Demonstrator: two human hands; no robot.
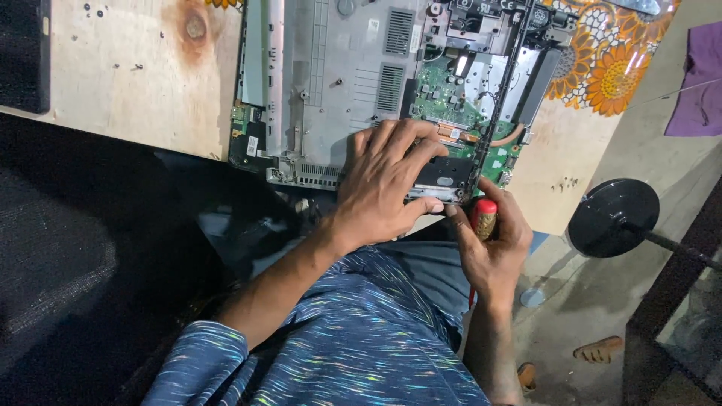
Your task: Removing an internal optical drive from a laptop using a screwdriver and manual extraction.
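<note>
An opened laptop (pixel 391 83) is lying on a wooden table (pixel 128 83), its near edge overhanging toward the person. The left hand (pixel 387 184) is resting palm-down, fingers spread, on the near right corner, gripping nothing. The right hand (pixel 492 240) is curling closed around a red-handled screwdriver (pixel 483 218) just beside that corner; its shaft is hidden, so its axis cannot be told.

My left hand (pixel 387 177) hides the laptop's (pixel 391 83) near edge; my right grip (pixel 489 233) covers the screwdriver (pixel 483 218) shaft.
</note>
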